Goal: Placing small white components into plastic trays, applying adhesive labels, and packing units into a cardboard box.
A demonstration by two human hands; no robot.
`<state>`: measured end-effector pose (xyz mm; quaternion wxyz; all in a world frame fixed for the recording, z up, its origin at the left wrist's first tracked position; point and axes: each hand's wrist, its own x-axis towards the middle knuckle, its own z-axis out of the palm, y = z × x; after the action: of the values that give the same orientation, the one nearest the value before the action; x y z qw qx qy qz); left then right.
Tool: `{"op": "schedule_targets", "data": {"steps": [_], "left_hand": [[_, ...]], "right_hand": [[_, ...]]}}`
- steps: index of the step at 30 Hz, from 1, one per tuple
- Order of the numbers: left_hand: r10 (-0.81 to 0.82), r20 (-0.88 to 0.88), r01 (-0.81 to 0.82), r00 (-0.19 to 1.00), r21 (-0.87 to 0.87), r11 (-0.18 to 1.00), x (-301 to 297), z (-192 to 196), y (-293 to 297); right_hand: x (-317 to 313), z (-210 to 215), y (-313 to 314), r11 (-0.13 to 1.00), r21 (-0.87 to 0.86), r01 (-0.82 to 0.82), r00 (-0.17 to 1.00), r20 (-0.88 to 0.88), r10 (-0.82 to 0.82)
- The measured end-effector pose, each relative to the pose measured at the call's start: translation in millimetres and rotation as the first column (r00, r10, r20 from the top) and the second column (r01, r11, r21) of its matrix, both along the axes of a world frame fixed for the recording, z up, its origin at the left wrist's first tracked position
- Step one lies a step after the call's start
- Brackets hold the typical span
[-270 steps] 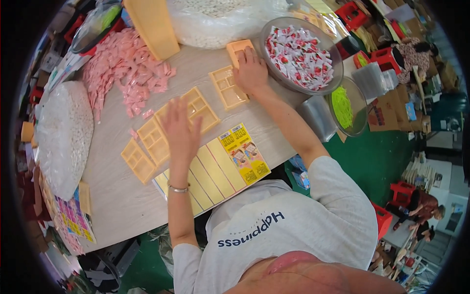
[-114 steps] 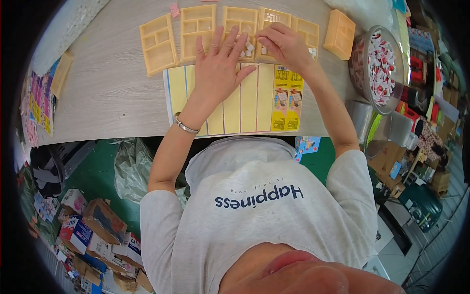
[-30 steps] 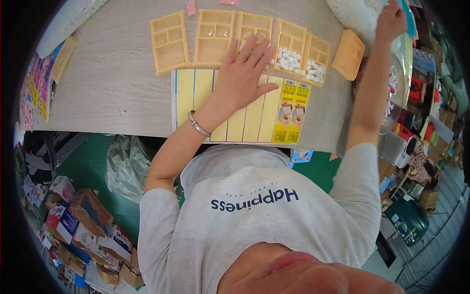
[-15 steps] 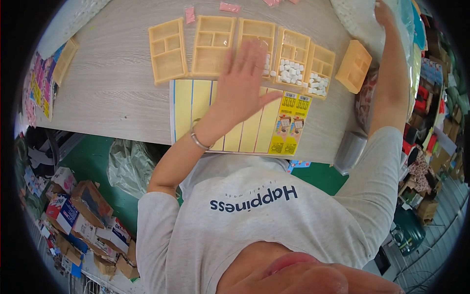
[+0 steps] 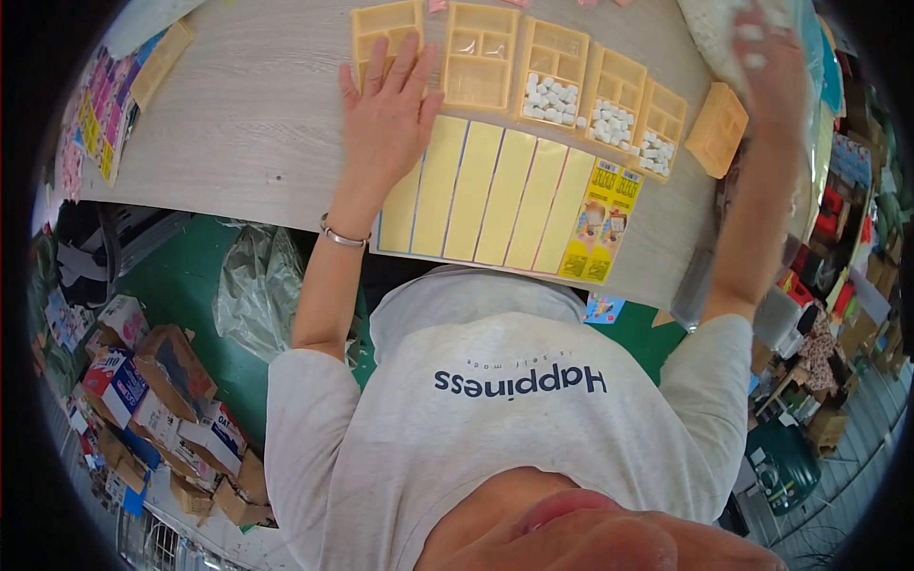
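My left hand (image 5: 388, 119) lies with its fingers spread over the leftmost beige compartment tray (image 5: 386, 19), touching it. To its right stands a second tray (image 5: 479, 86) with no cubes in it. White cubes (image 5: 550, 100) fill the large near compartment of the third tray (image 5: 557, 40); the fourth tray (image 5: 619, 71) and fifth tray (image 5: 662, 105) hold cubes too. My right hand (image 5: 776, 76), smeared by motion, carries a few white cubes (image 5: 754, 59) beside the large pale plastic bag (image 5: 709, 24) at the far right. Its fingertips are blurred.
Yellow striped card sheets (image 5: 490, 195) lie at the table's near edge. Another beige tray (image 5: 717, 131) stands tilted at the right. Pink packets (image 5: 495, 2) lie at the back. Cardboard boxes (image 5: 176, 371) and a plastic bag (image 5: 257, 285) sit on the floor at left.
My left hand has moved left from the middle trays to the leftmost one. My right hand has come back from the pale bag with white cubes. The whole view has shifted.
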<state>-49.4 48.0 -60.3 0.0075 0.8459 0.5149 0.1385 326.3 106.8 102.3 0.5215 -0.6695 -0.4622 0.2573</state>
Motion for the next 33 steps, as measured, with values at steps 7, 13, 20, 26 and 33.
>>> {"op": "schedule_targets", "data": {"steps": [7, 13, 20, 26, 33], "left_hand": [[-0.032, 0.155, 0.031, 0.987, 0.009, 0.999, 1.6, -12.8, 2.2], [-0.124, 0.115, 0.126, 0.986, -0.006, 0.992, -2.7, -14.6, -1.2], [-0.140, 0.059, 0.139, 0.988, 0.008, 0.990, 1.3, -5.1, 1.7], [-0.209, 0.122, 0.209, 0.970, 0.017, 0.978, 15.4, 4.2, 0.6], [-0.174, 0.213, 0.184, 0.962, -0.030, 0.983, 8.5, 15.4, 1.3]], "right_hand": [[-156.7, -121.2, -51.2, 0.760, -0.330, -0.560, 0.784, 0.085, 0.615], [-170.4, -112.4, -50.8, 0.729, -0.523, -0.441, 0.394, 0.617, 0.681], [-155.9, -126.1, -43.6, 0.768, -0.333, -0.546, 0.586, 0.504, 0.635], [-133.7, -134.1, -34.4, 0.860, -0.081, -0.504, 0.806, 0.312, 0.502], [-185.6, -108.6, -31.2, 0.925, -0.220, -0.311, 0.744, -0.662, 0.092]]}}
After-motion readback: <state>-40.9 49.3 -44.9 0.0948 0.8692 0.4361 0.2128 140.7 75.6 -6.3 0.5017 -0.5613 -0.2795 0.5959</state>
